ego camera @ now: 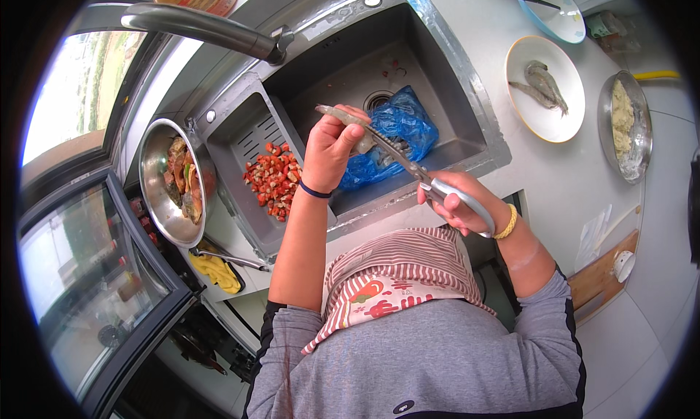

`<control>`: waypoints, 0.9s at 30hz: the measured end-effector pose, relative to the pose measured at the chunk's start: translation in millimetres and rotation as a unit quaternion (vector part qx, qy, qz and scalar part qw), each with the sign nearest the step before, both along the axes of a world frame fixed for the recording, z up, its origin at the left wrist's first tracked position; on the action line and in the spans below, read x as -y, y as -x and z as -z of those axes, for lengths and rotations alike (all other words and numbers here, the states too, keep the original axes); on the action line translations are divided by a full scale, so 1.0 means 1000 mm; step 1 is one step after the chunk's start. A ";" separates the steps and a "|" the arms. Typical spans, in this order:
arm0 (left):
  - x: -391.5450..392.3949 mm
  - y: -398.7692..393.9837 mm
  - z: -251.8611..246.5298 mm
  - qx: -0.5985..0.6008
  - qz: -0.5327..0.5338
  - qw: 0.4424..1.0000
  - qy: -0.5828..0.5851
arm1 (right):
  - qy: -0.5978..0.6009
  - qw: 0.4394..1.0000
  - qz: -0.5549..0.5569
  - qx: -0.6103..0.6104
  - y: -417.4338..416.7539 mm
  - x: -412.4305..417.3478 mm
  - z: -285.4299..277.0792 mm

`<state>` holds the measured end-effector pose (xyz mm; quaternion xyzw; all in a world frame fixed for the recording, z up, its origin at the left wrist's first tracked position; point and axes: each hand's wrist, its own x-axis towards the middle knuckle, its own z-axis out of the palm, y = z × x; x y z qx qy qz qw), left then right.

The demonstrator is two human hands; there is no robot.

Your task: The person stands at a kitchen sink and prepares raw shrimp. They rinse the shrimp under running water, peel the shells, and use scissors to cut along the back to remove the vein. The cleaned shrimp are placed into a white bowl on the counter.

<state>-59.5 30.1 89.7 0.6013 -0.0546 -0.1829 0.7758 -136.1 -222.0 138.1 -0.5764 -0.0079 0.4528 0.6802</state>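
Over the sink, my left hand pinches a raw grey shrimp between thumb and fingers, its tail end pointing to the upper left. My right hand grips kitchen scissors by their grey handles. The scissor blades reach to the shrimp beside my left thumb; whether they touch it I cannot tell. Below both hands, a blue plastic bag with more shrimp in it lies in the larger sink basin. On the right counter, a white plate holds a few whole shrimp.
Red chopped pieces lie in the smaller basin. Left of it is a steel bowl of meat pieces. A faucet extends above the sink's left side. At right are a steel bowl of dough and a blue-rimmed bowl.
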 end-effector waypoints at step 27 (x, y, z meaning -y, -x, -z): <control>-0.009 -0.005 -0.007 -0.008 0.113 0.991 -0.075 | -0.015 1.000 -0.015 0.008 -0.004 0.013 0.003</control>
